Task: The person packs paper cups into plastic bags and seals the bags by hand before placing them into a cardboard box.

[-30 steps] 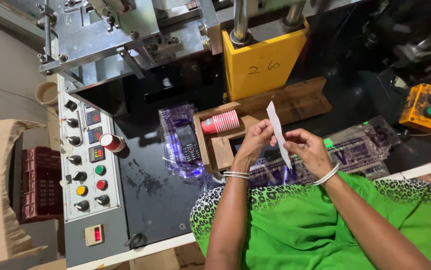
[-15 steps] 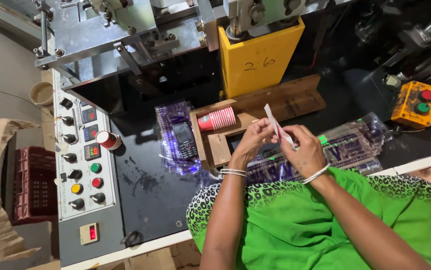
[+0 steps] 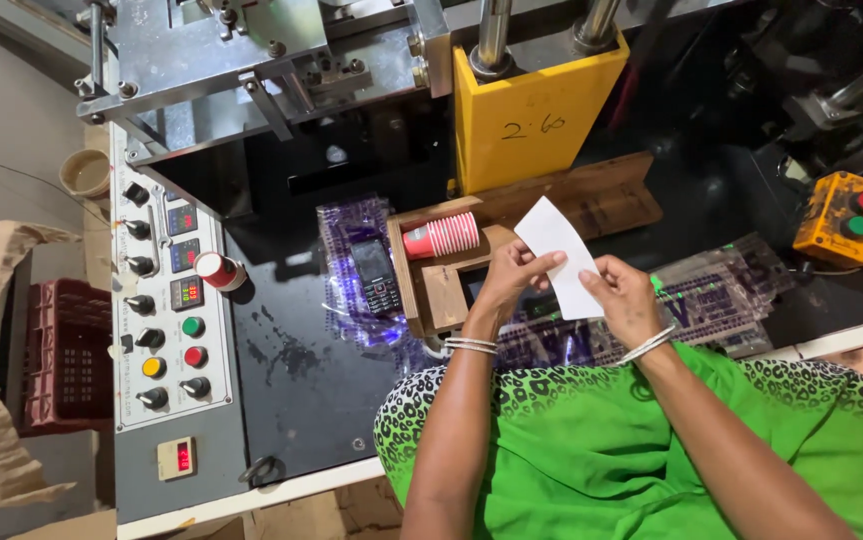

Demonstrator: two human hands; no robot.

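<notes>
The white paper blank (image 3: 559,255) is held flat above the wooden tray (image 3: 443,296), with the left hand (image 3: 513,280) pinching its left edge and the right hand (image 3: 623,297) gripping its lower right corner, while striped cups (image 3: 441,237) lie in the tray beside a phone (image 3: 373,277).

A white paper blank (image 3: 559,256), flat and fan-shaped with curved long edges, is held up above the black machine bed, its broad face turned toward the camera and tilted so one corner points up and to the left. Its left edge is pinched between the fingers of the left hand (image 3: 513,283), and its lower right corner between the fingers of the right hand (image 3: 624,297). It is unfolded and uncreased.
</notes>
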